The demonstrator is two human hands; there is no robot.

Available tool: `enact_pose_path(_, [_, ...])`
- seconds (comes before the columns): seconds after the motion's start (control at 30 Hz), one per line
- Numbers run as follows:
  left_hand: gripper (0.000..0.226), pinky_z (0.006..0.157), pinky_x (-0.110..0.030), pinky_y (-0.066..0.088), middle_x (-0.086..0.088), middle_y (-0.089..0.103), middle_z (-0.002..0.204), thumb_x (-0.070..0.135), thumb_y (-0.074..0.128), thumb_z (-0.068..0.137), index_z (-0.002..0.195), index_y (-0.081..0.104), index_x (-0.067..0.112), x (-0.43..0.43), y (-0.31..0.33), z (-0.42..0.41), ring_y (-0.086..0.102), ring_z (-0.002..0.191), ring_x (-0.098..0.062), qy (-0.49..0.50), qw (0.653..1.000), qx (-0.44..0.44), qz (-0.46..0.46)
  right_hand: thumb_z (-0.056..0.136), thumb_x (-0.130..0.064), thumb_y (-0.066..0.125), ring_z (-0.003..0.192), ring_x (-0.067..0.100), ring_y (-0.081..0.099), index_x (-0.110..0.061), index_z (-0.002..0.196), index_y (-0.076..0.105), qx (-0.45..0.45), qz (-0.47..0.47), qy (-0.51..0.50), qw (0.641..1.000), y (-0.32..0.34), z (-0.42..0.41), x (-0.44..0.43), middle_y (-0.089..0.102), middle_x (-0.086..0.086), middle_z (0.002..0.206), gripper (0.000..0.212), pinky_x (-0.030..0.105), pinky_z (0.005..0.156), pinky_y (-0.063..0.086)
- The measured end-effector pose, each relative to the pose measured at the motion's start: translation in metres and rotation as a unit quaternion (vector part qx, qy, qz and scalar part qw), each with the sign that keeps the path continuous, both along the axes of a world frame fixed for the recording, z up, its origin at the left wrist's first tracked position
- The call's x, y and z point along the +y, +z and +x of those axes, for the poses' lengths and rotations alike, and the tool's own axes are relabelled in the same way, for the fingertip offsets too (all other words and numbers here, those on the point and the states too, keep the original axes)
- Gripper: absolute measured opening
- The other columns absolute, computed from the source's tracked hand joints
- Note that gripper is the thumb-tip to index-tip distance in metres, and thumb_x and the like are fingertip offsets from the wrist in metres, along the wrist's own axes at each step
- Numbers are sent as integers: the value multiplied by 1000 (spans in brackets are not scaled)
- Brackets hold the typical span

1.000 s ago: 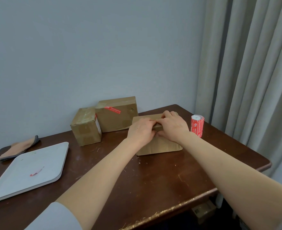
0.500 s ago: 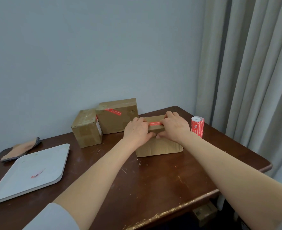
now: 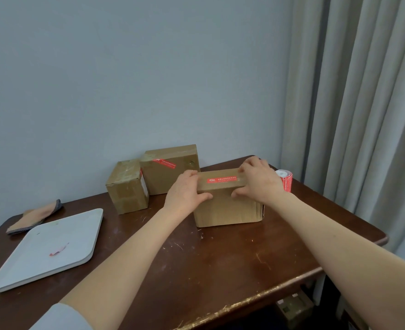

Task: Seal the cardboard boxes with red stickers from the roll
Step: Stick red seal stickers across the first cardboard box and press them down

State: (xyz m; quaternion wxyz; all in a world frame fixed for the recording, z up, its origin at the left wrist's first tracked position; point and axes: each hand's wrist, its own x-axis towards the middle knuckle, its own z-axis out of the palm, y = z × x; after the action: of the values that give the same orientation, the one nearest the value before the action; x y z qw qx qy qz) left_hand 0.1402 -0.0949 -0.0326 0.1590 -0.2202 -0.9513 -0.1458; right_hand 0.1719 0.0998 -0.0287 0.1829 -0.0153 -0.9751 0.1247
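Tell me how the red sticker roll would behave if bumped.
The sticker roll stands on end, taller than wide, so it probably tips easily. Once down, its round shape would likely roll, and the table edge is near. It looks like wound paper on a hollow core, so probably light.

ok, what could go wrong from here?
1. The sticker roll stands upright just behind the right hand, near the table edge; a careless withdrawal might tip it off.
2. The left hand and the right grip the front box at both ends of the red sticker; sliding fingers could wrinkle or lift it.
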Motion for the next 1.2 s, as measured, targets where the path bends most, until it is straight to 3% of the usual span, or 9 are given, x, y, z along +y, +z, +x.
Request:
enact_pose_path(0.1, [93, 108, -36, 33, -8, 34, 150, 44, 72, 77, 148, 24, 7, -8, 0, 4, 35, 136, -23, 44, 987, -100, 121, 62, -47, 85, 132, 32, 38, -17, 150, 19, -34, -164, -52, 985, -8, 1, 12, 32, 12, 147, 114, 45, 102, 41])
enact_pose_path(0.2, [82, 104, -32, 37, -8, 41, 146, 37, 68, 84, 146, 25, 6, -8, -9, 8, 41, 133, -24, 52, 958, -205, 195, 70, -42, 82, 132, 32, 42, -12, 153, 4, -118, -292, -62, 947, -17, 5, 18, 34, 13, 150, 118, 41, 100, 42])
enact_pose_path(0.43, [65, 103, -39, 41, -5, 48, 140, 43, 62, 86, 140, 42, 13, -10, 14, -9, 48, 124, -24, 65, 917, -191, 343, 90, -49, 55, 127, 29, 48, -11, 145, 36, -18, -305, -107, 946, 6, 8, 17, 50, 8, 141, 69, 37, 96, 40])
enact_pose_path(0.57, [53, 96, -39, 46, -2, 58, 127, 42, 60, 87, 133, 51, 17, -10, 27, -13, 56, 113, -26, 55, 875, -238, 418, 90, -49, 53, 100, 28, 64, -10, 118, 66, 6, -404, -99, 909, 19, 5, 12, 69, 9, 105, 49, 34, 90, 45])
enact_pose_path(0.73, [41, 99, -43, 45, 0, 60, 120, 35, 60, 88, 126, 57, 18, -7, 32, -13, 56, 111, -24, 53, 873, -247, 417, 85, -44, 63, 74, 22, 57, 0, 103, 68, -5, -489, -90, 868, 18, -3, 10, 66, 10, 84, 48, 38, 84, 55])
enact_pose_path(0.87, [20, 94, -42, 49, -3, 64, 108, 28, 56, 90, 107, 63, 17, -7, 23, -15, 59, 105, -24, 66, 875, -262, 401, 79, -28, 66, 65, 22, 50, -9, 83, 70, -20, -492, -90, 866, 6, -9, 11, 56, 8, 71, 20, 33, 64, 45])
enact_pose_path(0.97, [24, 97, -45, 48, -5, 63, 107, 26, 51, 95, 113, 62, 14, -7, 9, -15, 58, 107, -26, 85, 868, -281, 401, 78, -27, 63, 64, 22, 47, -16, 73, 62, -45, -471, -107, 874, -12, -12, 15, 51, 6, 66, 12, 32, 64, 38])
enact_pose_path(1.1, [39, 99, -47, 46, -6, 60, 116, 30, 50, 96, 130, 53, 12, -7, -4, -15, 57, 110, -26, 92, 849, -321, 409, 81, -25, 63, 64, 22, 50, -9, 78, 68, -75, -462, -117, 876, -28, -16, 18, 57, 9, 71, 17, 34, 64, 41])
enact_pose_path(1.2, [47, 97, -40, 45, -1, 58, 118, 35, 60, 89, 129, 51, 12, -7, -6, -15, 55, 108, -20, 81, 836, -347, 416, 86, -33, 62, 82, 22, 58, -2, 108, 69, -53, -476, -116, 870, -31, -19, 17, 67, 10, 95, 39, 37, 81, 51])
